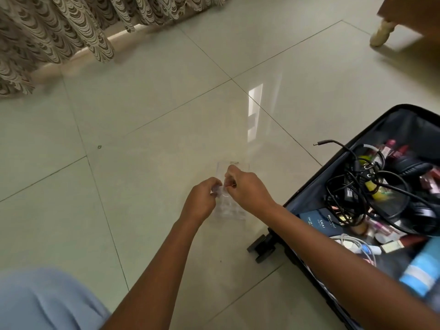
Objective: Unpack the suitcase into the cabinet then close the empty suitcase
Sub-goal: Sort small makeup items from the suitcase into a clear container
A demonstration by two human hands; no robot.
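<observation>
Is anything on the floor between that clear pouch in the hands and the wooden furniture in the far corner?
Nothing visible. Only bare tiles lie between the clear pouch, pinched by the left hand and right hand, and the wooden furniture. The open suitcase sits right of that path.

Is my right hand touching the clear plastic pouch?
Touching: the head view shows the right hand pinching the clear plastic pouch between its fingertips.

suitcase (400,129) cut off at right, clear packet (232,210) contents indistinct
</observation>
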